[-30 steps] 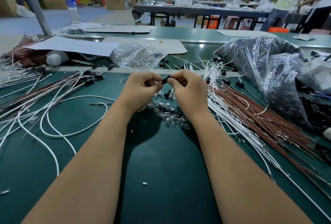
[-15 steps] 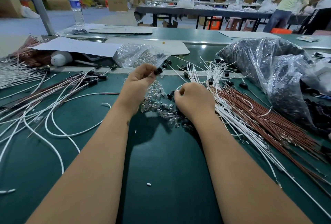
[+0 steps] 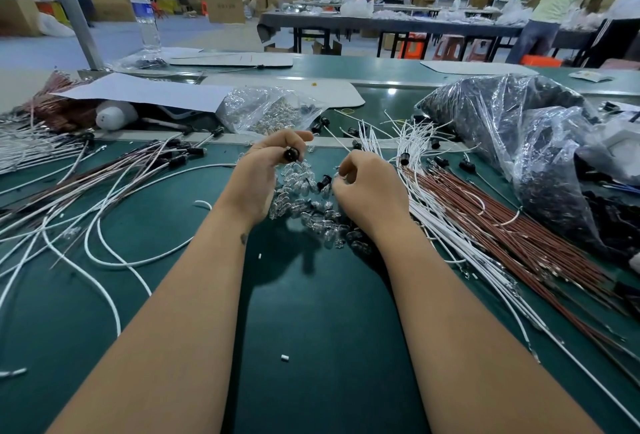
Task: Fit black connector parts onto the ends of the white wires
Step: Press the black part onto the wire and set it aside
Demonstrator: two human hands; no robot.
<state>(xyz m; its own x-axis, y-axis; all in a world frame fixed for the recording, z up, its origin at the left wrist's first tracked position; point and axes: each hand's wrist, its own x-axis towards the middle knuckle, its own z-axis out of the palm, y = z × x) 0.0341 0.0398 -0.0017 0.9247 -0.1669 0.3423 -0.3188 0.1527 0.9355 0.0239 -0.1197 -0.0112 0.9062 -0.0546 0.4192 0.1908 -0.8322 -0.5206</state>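
My left hand (image 3: pixel 261 175) is raised over the green table and pinches a small black connector (image 3: pixel 291 155) at its fingertips. My right hand (image 3: pixel 369 191) hovers with curled fingers at the right edge of a pile of clear glass bulbs (image 3: pixel 304 205); what it holds, if anything, is hidden. A second black connector (image 3: pixel 324 180) lies in the pile just left of that hand's fingertips. White wires (image 3: pixel 433 222) lie bundled to the right, and loose white wires (image 3: pixel 104 225) curl on the left.
Brown-red wires (image 3: pixel 519 229) lie beside the white bundle. A clear bag of black parts (image 3: pixel 512 135) fills the right side and a bag of bulbs (image 3: pixel 266 111) sits behind the hands. A water bottle (image 3: pixel 147 17) and a grey pole (image 3: pixel 71 10) stand far left. People work at back tables.
The hands were together on the black connector and have parted. My left hand kept the connector and lifted it; my right hand dropped to the bulb pile and curled its fingers.
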